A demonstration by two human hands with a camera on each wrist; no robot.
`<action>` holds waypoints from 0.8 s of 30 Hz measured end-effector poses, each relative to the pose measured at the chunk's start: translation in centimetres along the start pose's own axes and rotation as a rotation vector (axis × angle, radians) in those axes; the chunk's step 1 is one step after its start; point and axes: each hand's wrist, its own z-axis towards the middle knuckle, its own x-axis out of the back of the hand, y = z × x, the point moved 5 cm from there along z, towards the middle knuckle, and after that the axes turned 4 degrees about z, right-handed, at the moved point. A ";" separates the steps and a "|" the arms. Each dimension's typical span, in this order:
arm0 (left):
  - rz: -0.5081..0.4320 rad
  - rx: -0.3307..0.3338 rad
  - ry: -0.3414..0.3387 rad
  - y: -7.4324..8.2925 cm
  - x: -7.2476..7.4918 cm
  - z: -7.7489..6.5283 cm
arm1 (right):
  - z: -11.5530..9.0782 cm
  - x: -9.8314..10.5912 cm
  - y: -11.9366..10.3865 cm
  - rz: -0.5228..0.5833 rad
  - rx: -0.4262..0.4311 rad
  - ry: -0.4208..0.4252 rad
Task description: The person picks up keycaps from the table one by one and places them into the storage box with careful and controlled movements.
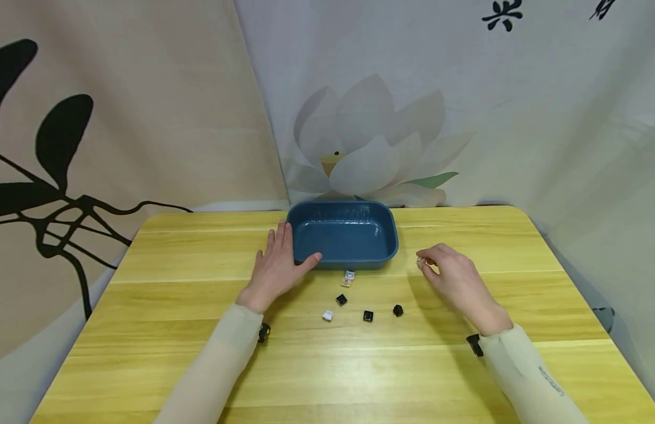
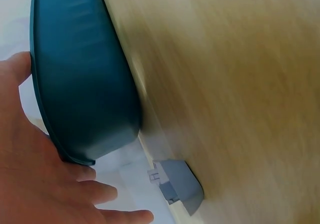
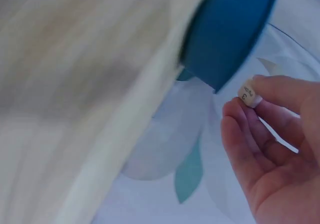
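A cream keycap (image 3: pixel 247 94) printed with a 3 and small letters is pinched between the thumb and fingers of my right hand (image 1: pixel 456 277), above the table right of the blue tray (image 1: pixel 353 263). My left hand (image 1: pixel 276 268) lies against the tray's left end, fingers spread and straight, thumb over the front rim. Before the tray lie small black keycap-like pieces (image 1: pixel 368 316), a white piece (image 1: pixel 327 316), and a white and a pinkish piece (image 1: pixel 346 282) side by side. In the left wrist view, a grey piece with a cut-out (image 2: pixel 182 184) shows near the tray's end.
The wooden table (image 1: pixel 163 330) ends at a far edge just behind the tray. A printed cloth (image 1: pixel 200 118) with leaves and a lotus hangs behind it and along the sides.
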 end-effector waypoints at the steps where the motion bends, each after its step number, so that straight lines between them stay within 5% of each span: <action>1: -0.002 -0.001 0.001 0.0 0.0 -0.1 | 0.0 0.3 -0.2 0.006 0.002 0.021; 11: 0.009 -0.002 -0.001 0.4 -0.2 -0.8 | 1.0 1.7 -3.4 0.027 0.107 0.143; 24: 0.001 -0.011 0.005 0.8 -0.5 -1.1 | 4.5 -0.4 -6.1 0.075 0.116 0.072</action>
